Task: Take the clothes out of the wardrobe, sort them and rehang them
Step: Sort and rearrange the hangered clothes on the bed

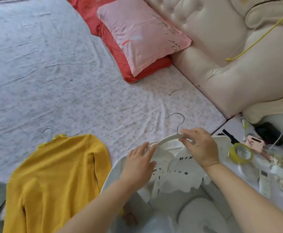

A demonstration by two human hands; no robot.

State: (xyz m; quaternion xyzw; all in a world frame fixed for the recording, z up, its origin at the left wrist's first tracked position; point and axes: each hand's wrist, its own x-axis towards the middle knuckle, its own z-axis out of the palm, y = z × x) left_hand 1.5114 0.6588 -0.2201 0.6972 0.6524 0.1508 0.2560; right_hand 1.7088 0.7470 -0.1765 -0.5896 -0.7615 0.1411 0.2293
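Rehanging step. White lettered cotton top (183, 167) lies at the edge of the floral-sheeted bed (53, 81), with the white curved hanger with a metal hook (169, 139) at its collar. Right hand (201, 148) pinches the hanger's neck; left hand (137, 167), fingers nearly straight, rests on the shoulder fabric. Next, probably: seat that shoulder over the hanger end. Mustard ribbed knit sweater (56, 174) lies alongside, already on a hanger.

A bedroom at home, no question.
There's the bed (70, 73) in a flowered sheet, pink pillow (142, 36) stacked on a red one (117, 58), tufted cream headboard (221, 47) alongside.
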